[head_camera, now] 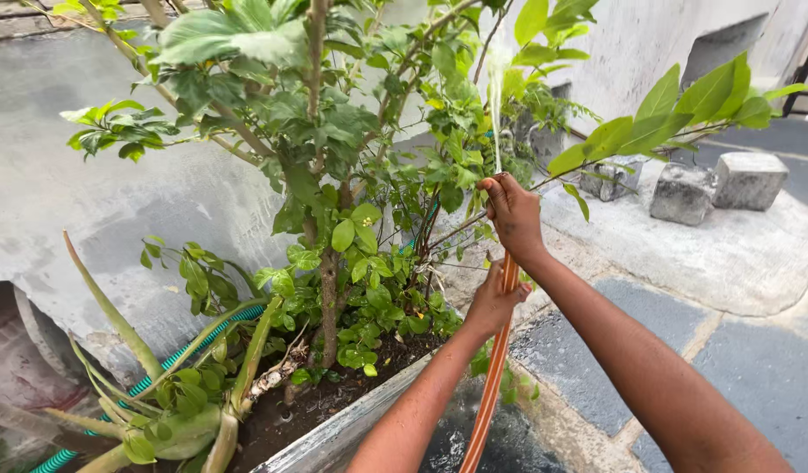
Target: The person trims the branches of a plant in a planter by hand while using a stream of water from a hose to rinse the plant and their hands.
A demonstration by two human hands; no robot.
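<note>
Head view: both hands on an orange hose, water spraying up into a leafy shrub.

Right hand (513, 215) is closed around the orange hose (496, 368) at its tip, thumb over the outlet; water jet (495, 105) rises straight above it. Left hand (491, 302) grips the same hose just below the right. Shrub (334, 166) stands left of both hands, rooted in a planter (334, 438) below them. Green ribbed hose (158, 372) lies far left. Stone blocks (715, 184) sit well to the right.
</note>
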